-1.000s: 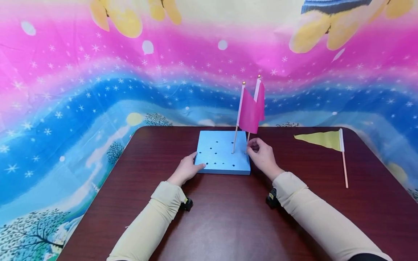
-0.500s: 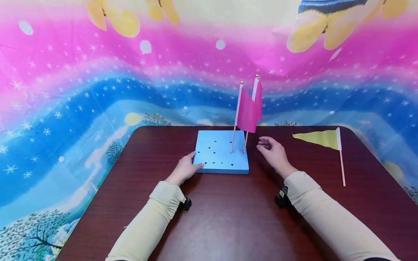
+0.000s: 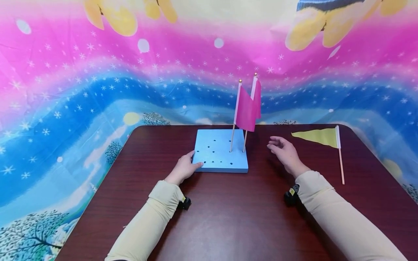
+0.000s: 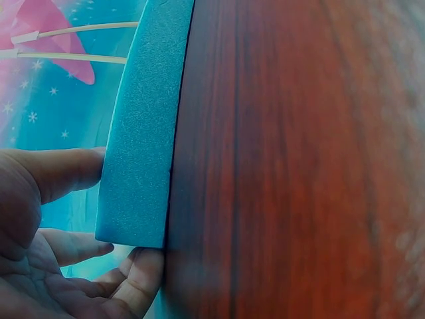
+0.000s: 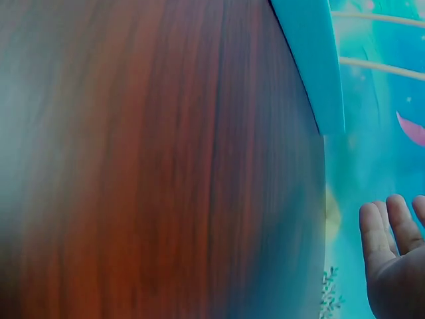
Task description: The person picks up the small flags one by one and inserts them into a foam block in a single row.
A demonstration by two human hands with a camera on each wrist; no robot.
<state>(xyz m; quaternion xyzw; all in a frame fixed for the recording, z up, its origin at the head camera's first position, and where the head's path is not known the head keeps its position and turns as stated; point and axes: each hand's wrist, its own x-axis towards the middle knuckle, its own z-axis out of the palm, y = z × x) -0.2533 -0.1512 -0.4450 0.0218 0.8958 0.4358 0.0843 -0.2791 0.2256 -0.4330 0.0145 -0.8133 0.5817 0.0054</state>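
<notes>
A light blue board (image 3: 204, 138) with several small holes lies on the table. Two pink flags stand upright in its right side, the front pink flag (image 3: 245, 112) partly covering the rear pink flag (image 3: 258, 99). My left hand (image 3: 183, 167) holds the board's front left corner; in the left wrist view the thumb (image 4: 70, 171) lies on its top and the fingers are at its side edge. Off to the right of the board, my right hand (image 3: 287, 154) is in the air, holding nothing, its fingers loosely bent. The right wrist view shows those fingers (image 5: 400, 226) apart from the board.
A yellow triangular flag (image 3: 321, 137) on a wooden stick lies at the right of the dark red-brown table (image 3: 222, 217). Behind the table hangs a colourful printed cloth (image 3: 183, 72). Each wrist carries a small black camera.
My right hand has let go of the rear pink flag's stick and moved away to the right. The left hand stays on the board, and both pink flags remain standing.
</notes>
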